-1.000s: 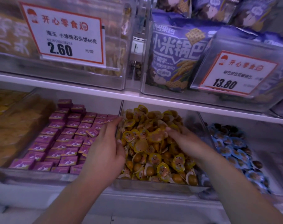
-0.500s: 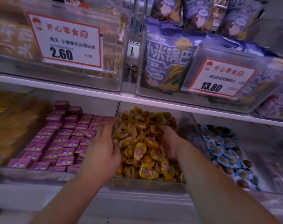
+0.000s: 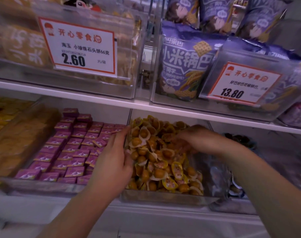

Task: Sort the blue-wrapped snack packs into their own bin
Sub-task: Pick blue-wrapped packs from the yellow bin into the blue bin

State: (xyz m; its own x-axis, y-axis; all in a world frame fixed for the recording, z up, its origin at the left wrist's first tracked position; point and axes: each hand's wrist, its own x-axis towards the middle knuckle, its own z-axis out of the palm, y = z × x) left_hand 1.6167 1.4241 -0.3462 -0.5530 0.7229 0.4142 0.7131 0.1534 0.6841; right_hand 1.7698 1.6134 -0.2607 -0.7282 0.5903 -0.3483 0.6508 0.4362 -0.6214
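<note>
Nearest, the left hand (image 3: 112, 162) lies open on the wall between the purple-box bin (image 3: 43, 186) and the yellow-pack bin (image 3: 163, 196), probably steadying it. The right hand (image 3: 194, 140) digs loosely into the yellow snack packs (image 3: 155, 152), likely hunting strays; whether it grips one cannot be told. Blue-wrapped packs (image 3: 235, 184) sit blurred in the right-hand bin. The shelf edge (image 3: 163, 110) overhead leaves little lifting room.

White shop shelf (image 3: 94, 98), clear bins (image 3: 137, 66), price cards (image 3: 81, 48); dim light.

Snack shop, price tags (image 3: 81, 47), stocked bins (image 3: 163, 196)
</note>
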